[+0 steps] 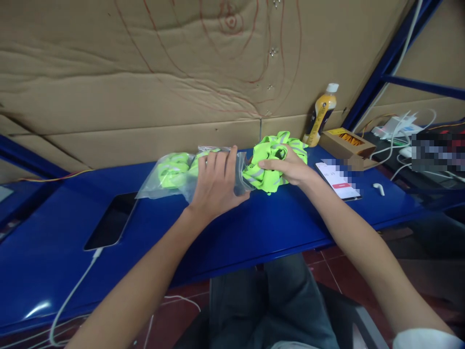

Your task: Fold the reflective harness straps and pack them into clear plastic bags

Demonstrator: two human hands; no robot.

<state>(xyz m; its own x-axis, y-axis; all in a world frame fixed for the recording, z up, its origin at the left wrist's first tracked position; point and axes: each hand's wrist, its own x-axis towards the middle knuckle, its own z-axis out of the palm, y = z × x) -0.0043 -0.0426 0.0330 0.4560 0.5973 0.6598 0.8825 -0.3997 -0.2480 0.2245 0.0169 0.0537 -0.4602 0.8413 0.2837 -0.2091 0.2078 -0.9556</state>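
Observation:
A clear plastic bag [170,177] lies on the blue table [254,228], with neon-green reflective fabric partly inside it. My left hand [218,182] grips the bag at its open mouth, fingers wrapped over the plastic. My right hand [288,167] is closed on the bunched neon-green vest [271,155] that sticks out of the bag's mouth, just right of my left hand. The two hands sit close together, almost touching.
A dark phone [111,220] with a white cable lies at the left. A second phone [337,182], a white earbud [379,189], a small cardboard box [345,141] and a yellow bottle [321,116] stand at the right. Cardboard sheets line the back. Cables lie far right.

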